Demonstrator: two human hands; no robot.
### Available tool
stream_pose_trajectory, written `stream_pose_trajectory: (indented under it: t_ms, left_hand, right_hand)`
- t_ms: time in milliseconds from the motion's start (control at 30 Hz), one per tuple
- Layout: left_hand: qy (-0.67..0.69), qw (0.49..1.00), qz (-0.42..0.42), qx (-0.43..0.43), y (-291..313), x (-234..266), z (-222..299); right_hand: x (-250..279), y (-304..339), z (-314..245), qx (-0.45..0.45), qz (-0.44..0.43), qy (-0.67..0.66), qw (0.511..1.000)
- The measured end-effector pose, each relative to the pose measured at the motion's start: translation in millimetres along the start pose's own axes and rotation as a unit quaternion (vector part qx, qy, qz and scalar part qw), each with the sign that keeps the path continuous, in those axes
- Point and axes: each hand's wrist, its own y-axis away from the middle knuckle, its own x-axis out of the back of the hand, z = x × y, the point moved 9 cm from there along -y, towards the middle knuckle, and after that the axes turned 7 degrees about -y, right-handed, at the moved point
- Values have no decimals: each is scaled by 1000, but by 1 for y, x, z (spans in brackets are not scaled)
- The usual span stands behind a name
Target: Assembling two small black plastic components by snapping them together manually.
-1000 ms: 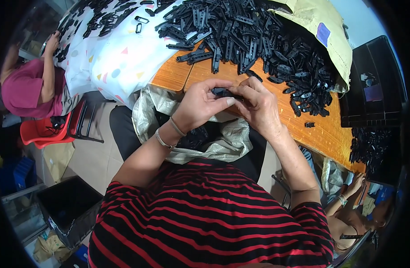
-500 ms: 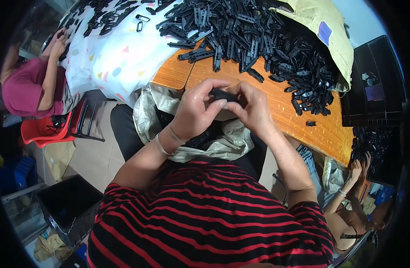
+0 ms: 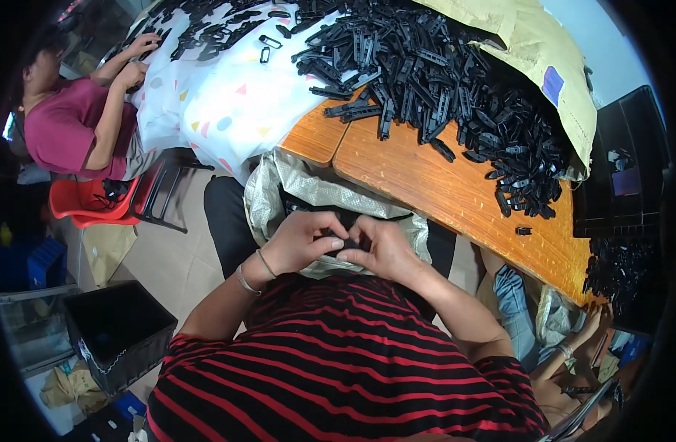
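Both my hands meet over the open mouth of a pale woven sack (image 3: 338, 188) on my lap. Between the fingertips sits a small black plastic part (image 3: 345, 243), mostly covered by the fingers. My left hand (image 3: 297, 241) pinches it from one side, thumb pressed inward. On the other side my right hand (image 3: 386, 249) grips it with thumb and bent fingers. Dark pieces show inside the sack. Beyond, a big heap of long black plastic parts (image 3: 434, 55) lies on the wooden table (image 3: 397, 169), beside a pile of smaller black clips (image 3: 526, 166).
A paper sack (image 3: 529, 44) leans behind the heap. White patterned sheeting (image 3: 227, 110) covers the table's left. A black crate (image 3: 121, 324) and red chair (image 3: 95, 202) stand at left. One person in maroon (image 3: 69, 132) works there; another person's hand (image 3: 592, 324) is at right.
My two hands have come down toward my lap, over the sack, with the small black part still between them. The view has shifted, and the person at left now reaches onto the sheeting.
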Motion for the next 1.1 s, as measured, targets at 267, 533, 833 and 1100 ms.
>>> stream_pose_trajectory:
  t_ms: [267,533,833,1100]
  left_hand:
    - [-230,940,181,-175,-51,63,73]
    - [-482,806,275,-206,-135,62,91]
    - [-468,815,263,-217,-121,51,90]
    - [262,956,113,-75,-116,33,50]
  right_hand:
    - [102,6,-23,111,189,105,970]
    - [167,-31,-2,29,258,339,904]
    - [162,-21,-6,54,203,265,941]
    - [146,-7,-13,161,330,-234,900]
